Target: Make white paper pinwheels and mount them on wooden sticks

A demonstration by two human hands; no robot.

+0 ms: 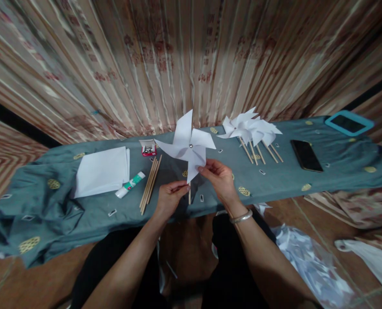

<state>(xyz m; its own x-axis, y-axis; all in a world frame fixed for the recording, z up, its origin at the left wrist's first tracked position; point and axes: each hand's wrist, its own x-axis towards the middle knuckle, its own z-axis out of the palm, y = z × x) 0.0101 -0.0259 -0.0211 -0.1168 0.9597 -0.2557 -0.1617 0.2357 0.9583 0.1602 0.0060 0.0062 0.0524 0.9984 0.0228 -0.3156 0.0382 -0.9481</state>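
Note:
A white paper pinwheel (188,146) with a metal pin at its centre stands upright over the bench. My left hand (169,198) is closed around its thin wooden stick (189,195) near the bottom. My right hand (219,179) pinches the lower right blade of the pinwheel between thumb and fingers. A silver bangle sits on my right wrist. Both hands hover at the near edge of the grey-green cloth (65,214) that covers the bench.
On the cloth lie a stack of white paper (102,171), a glue stick (129,185), a bundle of wooden sticks (150,183), a small red box of pins (149,148), several finished pinwheels (250,128), a black phone (306,155) and a blue-framed tablet (348,123). Striped curtain behind; plastic bags on the floor at right.

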